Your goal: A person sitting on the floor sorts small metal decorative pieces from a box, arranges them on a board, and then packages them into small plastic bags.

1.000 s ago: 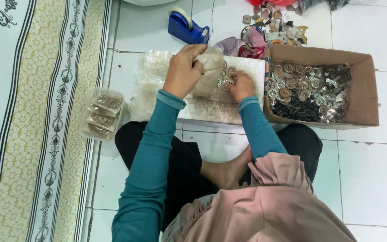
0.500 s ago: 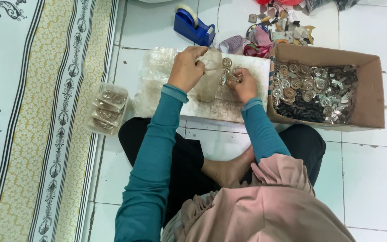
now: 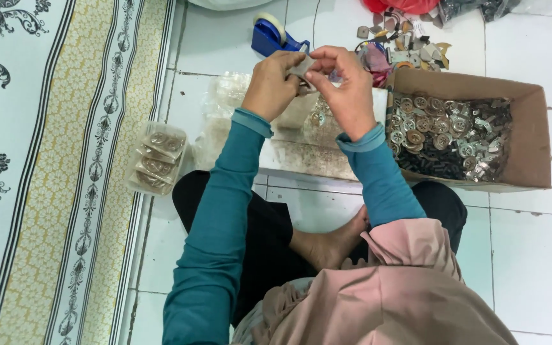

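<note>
I sit cross-legged on a white tiled floor in teal sleeves. Both hands are raised together over a white board (image 3: 308,160) that lies in front of me. My left hand (image 3: 271,84) and my right hand (image 3: 346,86) pinch a small clear plastic bag (image 3: 303,66) between their fingertips. A few round metal parts (image 3: 317,118) lie on the board just under my hands. What is inside the bag is hidden by my fingers.
A cardboard box (image 3: 531,137) of several metal parts stands to the right. A blue tape dispenser (image 3: 273,37) and loose scraps (image 3: 397,45) lie beyond the board. A stack of filled clear bags (image 3: 156,160) lies at the left beside a patterned mat (image 3: 46,160).
Both hands have lifted off the board and come together higher up, now holding the small clear bag between the fingertips. The view has shifted slightly.
</note>
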